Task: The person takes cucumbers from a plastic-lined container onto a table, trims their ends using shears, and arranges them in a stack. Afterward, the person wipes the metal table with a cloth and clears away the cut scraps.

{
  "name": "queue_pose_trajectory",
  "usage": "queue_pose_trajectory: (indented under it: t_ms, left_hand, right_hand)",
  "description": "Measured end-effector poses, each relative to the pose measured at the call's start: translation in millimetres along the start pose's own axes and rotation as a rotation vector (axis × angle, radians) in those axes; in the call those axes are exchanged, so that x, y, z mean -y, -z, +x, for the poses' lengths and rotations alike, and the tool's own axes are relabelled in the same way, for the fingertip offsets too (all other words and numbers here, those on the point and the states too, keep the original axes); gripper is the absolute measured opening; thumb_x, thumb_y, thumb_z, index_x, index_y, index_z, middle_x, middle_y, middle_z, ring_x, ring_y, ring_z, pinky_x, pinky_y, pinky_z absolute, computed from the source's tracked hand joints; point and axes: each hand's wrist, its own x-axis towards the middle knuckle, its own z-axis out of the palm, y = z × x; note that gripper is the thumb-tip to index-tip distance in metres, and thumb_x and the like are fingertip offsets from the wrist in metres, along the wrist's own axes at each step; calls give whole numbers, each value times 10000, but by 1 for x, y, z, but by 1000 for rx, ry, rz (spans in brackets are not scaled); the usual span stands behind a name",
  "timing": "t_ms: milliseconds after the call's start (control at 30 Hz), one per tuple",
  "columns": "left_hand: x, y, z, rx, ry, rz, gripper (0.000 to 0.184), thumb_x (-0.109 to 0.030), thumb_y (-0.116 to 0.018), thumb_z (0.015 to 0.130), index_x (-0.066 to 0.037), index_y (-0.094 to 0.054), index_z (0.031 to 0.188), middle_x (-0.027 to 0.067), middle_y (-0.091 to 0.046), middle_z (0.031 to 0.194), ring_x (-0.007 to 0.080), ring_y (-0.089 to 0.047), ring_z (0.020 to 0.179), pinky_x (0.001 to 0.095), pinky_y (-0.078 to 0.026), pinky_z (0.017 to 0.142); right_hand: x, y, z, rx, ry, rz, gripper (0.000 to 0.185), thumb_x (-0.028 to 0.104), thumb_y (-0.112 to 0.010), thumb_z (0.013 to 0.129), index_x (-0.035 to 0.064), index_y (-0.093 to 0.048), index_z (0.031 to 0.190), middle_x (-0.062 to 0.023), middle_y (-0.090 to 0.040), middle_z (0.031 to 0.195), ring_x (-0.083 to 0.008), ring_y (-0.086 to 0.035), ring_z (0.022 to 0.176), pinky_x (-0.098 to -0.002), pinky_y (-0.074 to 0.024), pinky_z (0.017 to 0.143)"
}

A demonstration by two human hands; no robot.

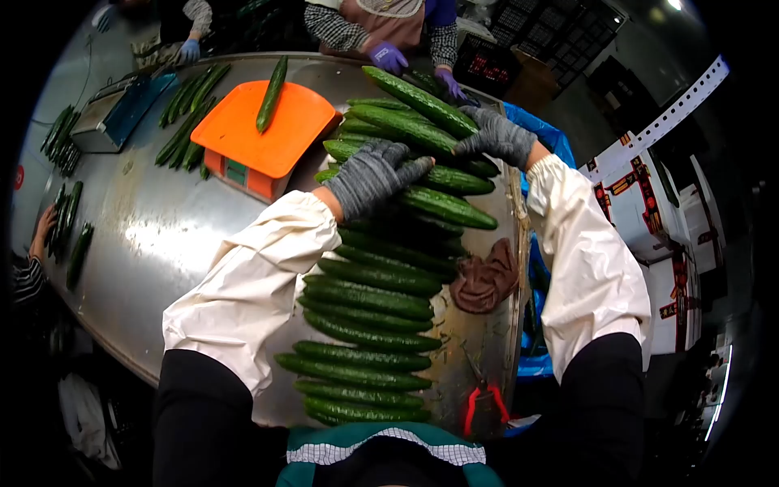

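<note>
Left hand (pixel 367 178) lies across piled cucumbers (pixel 406 127), grip unclear, while right hand (pixel 501 138) clasps their ends, apparently to prevent rolling.

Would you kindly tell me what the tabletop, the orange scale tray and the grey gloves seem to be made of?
Tabletop: probably bare metal, perhaps stainless steel; it is grey, with a semi-glossy sheen and bright glare.
Orange scale tray: likely moulded plastic, smooth and satiny, with even colour and rounded corners.
Grey gloves: apparently knitted fabric, matte and ribbed; the fibre is unclear.
</note>
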Motion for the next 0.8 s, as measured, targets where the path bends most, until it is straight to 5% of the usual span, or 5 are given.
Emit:
queue_pose_trajectory:
  t_ms: [333,500,667,700,800]
  left_hand:
    - [46,-35,25,379,25,-145,708,-274,-677,606,-125,-412,1246,183,-457,1102,366,-439,1031,441,-356,881]
    - [54,-44,16,415,111,-71,733,-438,-617,702,-194,-309,1322,174,-375,1246,371,-369,1147,456,-294,959]
    - [49,-55,15,432,176,118,773,-477,-618,689,-227,-280,1337,151,-343,1311,337,-341,1196,465,-281,982]
    - [47,-54,15,437,186,159,778,-474,-610,683,-235,-271,1342,143,-333,1323,329,-320,1218,463,-272,993]
    - [42,-49,17,443,219,156,740,-466,-591,714,-251,-267,1344,129,-310,1345,325,-289,1243,434,-258,1017]
  right_hand:
    - [-72,26,73,275,-202,-251,827,442,-686,655,-13,-361,1265,-211,-502,1168,-276,-501,1056,-345,-396,880]
    - [-75,22,96,310,-524,-63,798,250,-768,630,77,-359,1293,-109,-588,857,-207,-554,716,-334,-473,613]
    - [-55,-5,104,154,-457,-261,685,357,-718,691,89,-425,1249,-108,-604,747,-164,-556,569,-310,-471,510]
    - [-45,10,96,350,-251,-179,751,483,-635,709,72,-379,1284,-145,-404,1298,-287,-388,1189,-363,-322,978]
    - [-45,-3,107,178,-264,-534,794,549,-615,681,41,-412,1256,-158,-444,1259,-274,-413,1170,-353,-325,971]
